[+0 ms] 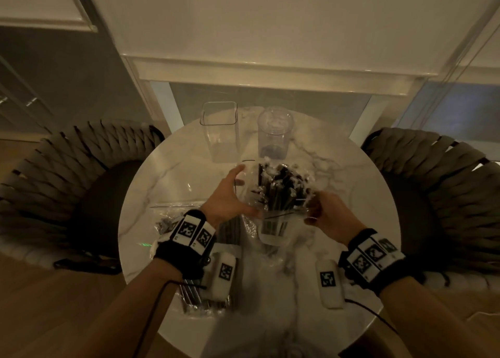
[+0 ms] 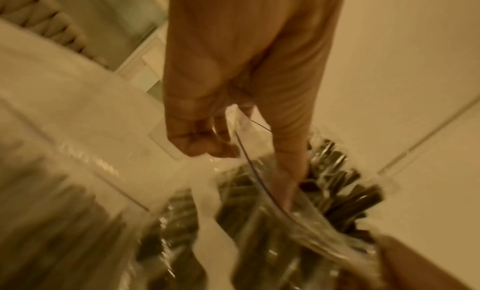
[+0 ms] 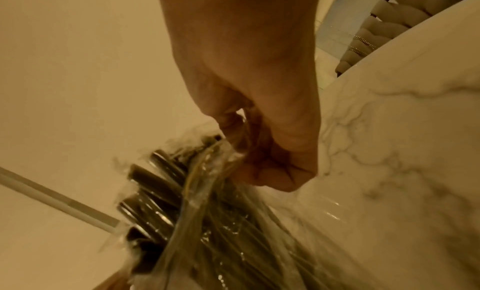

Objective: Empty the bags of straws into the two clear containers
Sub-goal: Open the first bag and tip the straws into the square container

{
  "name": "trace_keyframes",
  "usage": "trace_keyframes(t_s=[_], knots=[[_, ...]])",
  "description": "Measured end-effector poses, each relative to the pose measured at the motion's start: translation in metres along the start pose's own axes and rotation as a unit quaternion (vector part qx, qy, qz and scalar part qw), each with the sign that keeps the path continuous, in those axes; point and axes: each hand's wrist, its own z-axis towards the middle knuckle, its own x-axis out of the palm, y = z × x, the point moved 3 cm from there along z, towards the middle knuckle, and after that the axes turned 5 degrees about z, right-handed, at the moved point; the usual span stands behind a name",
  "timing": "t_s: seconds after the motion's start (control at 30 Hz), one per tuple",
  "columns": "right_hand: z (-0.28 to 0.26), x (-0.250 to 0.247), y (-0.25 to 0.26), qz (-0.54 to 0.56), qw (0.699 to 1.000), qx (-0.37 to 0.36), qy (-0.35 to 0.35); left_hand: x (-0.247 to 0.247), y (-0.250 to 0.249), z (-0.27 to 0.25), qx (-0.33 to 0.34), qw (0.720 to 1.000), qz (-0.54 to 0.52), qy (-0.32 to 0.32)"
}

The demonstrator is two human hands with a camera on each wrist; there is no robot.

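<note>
- Both my hands hold one clear bag of dark straws (image 1: 281, 195) up above the middle of the round marble table (image 1: 351, 173); straw tips fan out of its open top.
- My left hand (image 1: 227, 198): thumb and fingers spread around the bag's left side, one finger pushed into the mouth in the left wrist view.
- My right hand (image 1: 328, 212): fingers curled, pinching the plastic at the bag's right edge.
- Square clear container (image 1: 220, 131) and round clear container (image 1: 274, 133) stand upright side by side near the table's far edge, apart from the bag.
- More bagged straws (image 1: 194, 301) lie near the near-left edge, under my left wrist.
- A woven chair (image 1: 48, 168) flanks the table on the left.
</note>
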Motion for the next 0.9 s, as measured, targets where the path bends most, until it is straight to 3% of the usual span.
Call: trace_keyframes(t_s=[0.07,0.13,0.23,0.3,0.37,0.43,0.5,0.57,0.63,0.7,0.77,0.83,0.9], knots=[[0.012,0.005,-0.002,0.001,0.999,0.034,-0.021,-0.004,-0.002,0.009,0.006,0.996,0.092,0.013],[0.023,0.011,-0.005,-0.008,0.998,0.052,-0.014,-0.002,0.0,0.017,0.012,0.993,0.117,0.025],[0.032,0.017,-0.003,-0.005,0.998,0.057,0.02,0.015,0.009,0.025,0.052,0.995,0.02,0.078],[0.032,0.02,0.008,-0.047,0.997,0.036,0.038,0.021,0.013,0.028,0.075,0.994,-0.039,0.071],[0.026,0.022,0.03,-0.166,0.984,-0.06,0.03,0.019,0.015,0.033,0.085,0.993,-0.078,0.033],[0.022,0.028,0.056,-0.237,0.945,-0.215,0.061,0.011,0.015,0.036,0.09,0.99,-0.108,0.016],[0.023,0.034,0.072,-0.281,0.907,-0.297,0.095,0.003,0.012,0.036,0.104,0.989,-0.103,0.016],[0.029,0.036,0.077,-0.268,0.916,-0.289,0.075,-0.001,0.008,0.036,0.119,0.99,-0.076,0.008],[0.038,0.034,0.077,-0.209,0.947,-0.232,0.07,-0.009,0.0,0.034,0.126,0.989,-0.069,-0.02],[0.042,0.028,0.079,-0.102,0.973,-0.172,0.119,-0.022,-0.015,0.029,0.14,0.986,-0.077,-0.041],[0.039,0.026,0.084,-0.001,0.971,-0.127,0.201,-0.039,-0.03,0.024,0.146,0.982,-0.108,-0.048],[0.025,0.036,0.089,-0.021,0.957,-0.124,0.263,-0.054,-0.048,0.02,0.133,0.981,-0.142,-0.018],[0.012,0.054,0.091,-0.067,0.951,-0.138,0.268,-0.062,-0.064,0.022,0.114,0.98,-0.16,-0.005]])
